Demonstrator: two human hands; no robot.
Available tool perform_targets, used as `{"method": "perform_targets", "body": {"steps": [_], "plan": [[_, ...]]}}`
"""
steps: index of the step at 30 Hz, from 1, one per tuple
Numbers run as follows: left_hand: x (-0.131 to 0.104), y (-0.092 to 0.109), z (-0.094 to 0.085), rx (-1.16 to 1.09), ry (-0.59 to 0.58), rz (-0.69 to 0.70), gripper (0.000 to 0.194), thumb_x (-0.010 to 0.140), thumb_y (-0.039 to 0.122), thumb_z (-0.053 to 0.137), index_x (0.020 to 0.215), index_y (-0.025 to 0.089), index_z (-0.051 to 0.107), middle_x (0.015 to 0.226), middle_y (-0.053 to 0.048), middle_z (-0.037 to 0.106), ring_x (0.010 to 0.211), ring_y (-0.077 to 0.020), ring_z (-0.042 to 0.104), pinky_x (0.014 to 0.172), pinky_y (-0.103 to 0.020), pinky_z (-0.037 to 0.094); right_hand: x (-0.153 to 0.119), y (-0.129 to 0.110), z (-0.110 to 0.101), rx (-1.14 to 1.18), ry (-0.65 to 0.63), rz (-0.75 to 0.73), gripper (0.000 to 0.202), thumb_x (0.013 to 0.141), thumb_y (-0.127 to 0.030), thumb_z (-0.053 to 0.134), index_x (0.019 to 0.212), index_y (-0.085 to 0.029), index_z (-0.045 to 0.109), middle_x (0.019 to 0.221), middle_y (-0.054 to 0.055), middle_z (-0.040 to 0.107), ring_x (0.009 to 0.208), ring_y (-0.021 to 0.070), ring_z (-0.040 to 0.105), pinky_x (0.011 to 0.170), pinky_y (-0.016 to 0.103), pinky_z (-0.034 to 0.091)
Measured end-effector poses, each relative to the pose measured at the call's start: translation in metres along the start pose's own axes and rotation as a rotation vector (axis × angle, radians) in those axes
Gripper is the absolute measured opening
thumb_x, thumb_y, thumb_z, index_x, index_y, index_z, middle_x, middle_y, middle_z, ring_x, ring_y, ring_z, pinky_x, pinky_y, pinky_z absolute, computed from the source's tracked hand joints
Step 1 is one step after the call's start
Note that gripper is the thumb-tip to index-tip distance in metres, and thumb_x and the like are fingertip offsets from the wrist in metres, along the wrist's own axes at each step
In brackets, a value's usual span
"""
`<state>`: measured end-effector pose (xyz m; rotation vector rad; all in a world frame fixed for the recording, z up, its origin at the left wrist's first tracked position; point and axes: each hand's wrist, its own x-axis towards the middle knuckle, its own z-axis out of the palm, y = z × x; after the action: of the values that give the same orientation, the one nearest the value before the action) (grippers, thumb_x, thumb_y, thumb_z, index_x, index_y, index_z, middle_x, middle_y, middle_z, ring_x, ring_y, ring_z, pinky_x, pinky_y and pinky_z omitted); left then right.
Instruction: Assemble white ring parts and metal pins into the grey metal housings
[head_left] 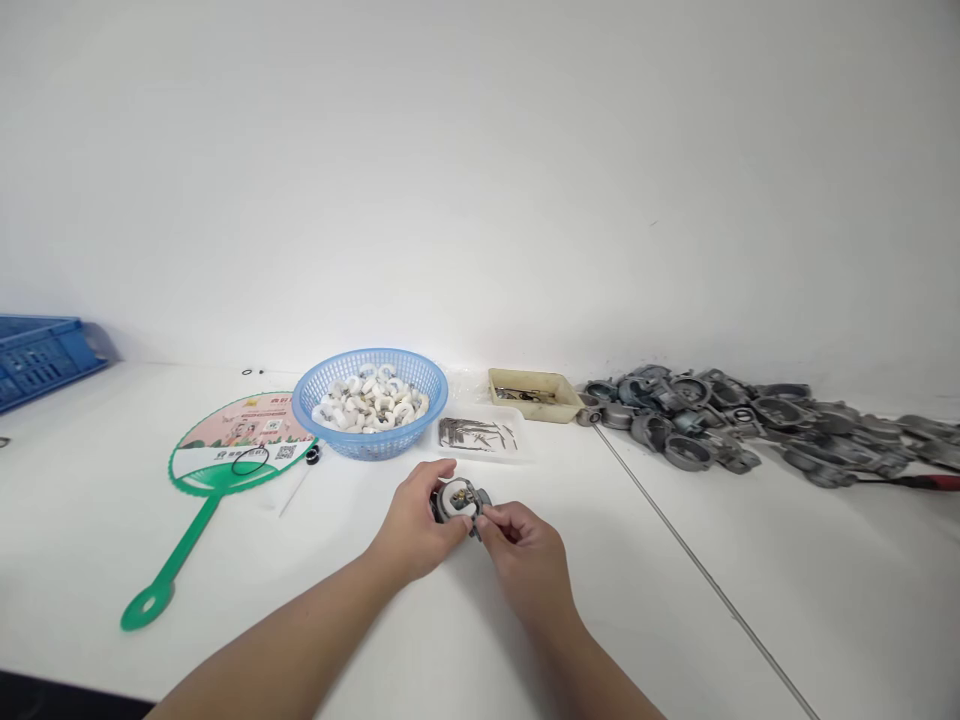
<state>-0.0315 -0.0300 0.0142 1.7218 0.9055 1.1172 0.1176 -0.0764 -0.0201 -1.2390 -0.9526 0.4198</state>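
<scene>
Above the white table, a round grey metal housing (pixel 484 495) is held with a white C-shaped plastic part (pixel 454 497) seated inside it. Small brass-coloured bits show in the middle of that white part. My left hand (pixel 417 522) wraps round the housing from the left, thumb along the near rim. At the right side, my right hand (pixel 525 550) has thumb and forefinger pinched together against the housing's edge; whatever lies between those fingertips is hidden. Just beyond the hands sits a white tray (pixel 517 447) of thin dark pins.
A blue basket (pixel 375 442) holds several white C-shaped parts. Behind stands a cream tray (pixel 536 408). Grey housings (pixel 686 450) are heaped at right, near a long thin rod (pixel 697 562). A green-handled fan (pixel 180 540) lies left; a blue crate (pixel 45 358) is farther left.
</scene>
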Motion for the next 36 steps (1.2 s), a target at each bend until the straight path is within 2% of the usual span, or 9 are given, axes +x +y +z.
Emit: {"method": "perform_targets", "body": {"steps": [5, 8, 12, 22, 26, 30, 36], "plan": [[0.001, -0.002, 0.001, 0.024, 0.018, 0.036, 0.057, 0.062, 0.014, 0.066, 0.117, 0.016, 0.049, 0.100, -0.006, 0.058, 0.091, -0.0190, 0.058, 0.086, -0.033, 0.046, -0.007, 0.008, 0.011, -0.061, 0.073, -0.080, 0.019, 0.065, -0.034, 0.067, 0.046, -0.035, 0.063, 0.051, -0.004, 0.065, 0.055, 0.0122, 0.064, 0.032, 0.020, 0.031], [0.002, 0.001, 0.000, 0.025, -0.015, 0.044, 0.058, 0.064, 0.015, 0.064, 0.119, 0.017, 0.046, 0.095, -0.004, 0.059, 0.083, -0.0169, 0.059, 0.078, -0.029, 0.048, -0.008, 0.008, 0.011, -0.064, 0.073, -0.054, 0.018, 0.064, -0.032, 0.067, 0.046, -0.035, 0.064, 0.050, -0.005, 0.064, 0.056, 0.0127, 0.064, 0.034, 0.020, 0.033], [0.002, 0.002, 0.000, -0.001, -0.019, 0.041, 0.058, 0.064, 0.015, 0.064, 0.119, 0.016, 0.045, 0.095, -0.004, 0.060, 0.081, -0.0161, 0.059, 0.078, -0.029, 0.048, -0.007, 0.004, 0.010, -0.028, 0.063, -0.009, 0.017, 0.061, -0.029, 0.069, 0.046, -0.035, 0.064, 0.049, -0.004, 0.064, 0.058, 0.0139, 0.064, 0.035, 0.020, 0.034], [0.001, 0.000, -0.002, -0.032, -0.072, 0.112, 0.050, 0.070, 0.014, 0.061, 0.117, 0.017, 0.043, 0.097, -0.004, 0.060, 0.088, -0.0171, 0.058, 0.080, -0.030, 0.047, -0.007, -0.009, 0.007, -0.127, -0.044, 0.013, 0.017, 0.062, -0.039, 0.068, 0.048, -0.031, 0.061, 0.046, -0.002, 0.059, 0.047, 0.0113, 0.056, 0.038, 0.023, 0.030], [0.002, -0.005, -0.002, -0.041, -0.081, 0.136, 0.050, 0.071, 0.014, 0.060, 0.117, 0.017, 0.043, 0.099, -0.005, 0.059, 0.087, -0.0170, 0.058, 0.081, -0.031, 0.047, -0.005, -0.018, 0.006, -0.184, -0.117, 0.063, 0.020, 0.063, -0.039, 0.066, 0.051, -0.024, 0.059, 0.046, -0.003, 0.055, 0.044, 0.0111, 0.049, 0.040, 0.024, 0.031], [0.003, -0.009, -0.002, -0.055, -0.095, 0.146, 0.049, 0.071, 0.013, 0.060, 0.117, 0.018, 0.043, 0.098, -0.004, 0.059, 0.087, -0.0167, 0.057, 0.080, -0.031, 0.047, -0.003, -0.027, 0.006, -0.184, -0.199, 0.108, 0.024, 0.065, -0.041, 0.062, 0.056, -0.019, 0.057, 0.049, -0.003, 0.049, 0.046, 0.0103, 0.042, 0.044, 0.023, 0.033], [0.002, -0.008, -0.004, -0.040, -0.105, 0.151, 0.049, 0.071, 0.014, 0.060, 0.117, 0.019, 0.042, 0.100, -0.004, 0.058, 0.089, -0.0167, 0.057, 0.080, -0.031, 0.046, -0.002, -0.039, 0.004, -0.179, -0.262, 0.143, 0.023, 0.067, -0.040, 0.061, 0.060, -0.018, 0.058, 0.052, -0.003, 0.047, 0.049, 0.0104, 0.039, 0.046, 0.023, 0.032]]}}
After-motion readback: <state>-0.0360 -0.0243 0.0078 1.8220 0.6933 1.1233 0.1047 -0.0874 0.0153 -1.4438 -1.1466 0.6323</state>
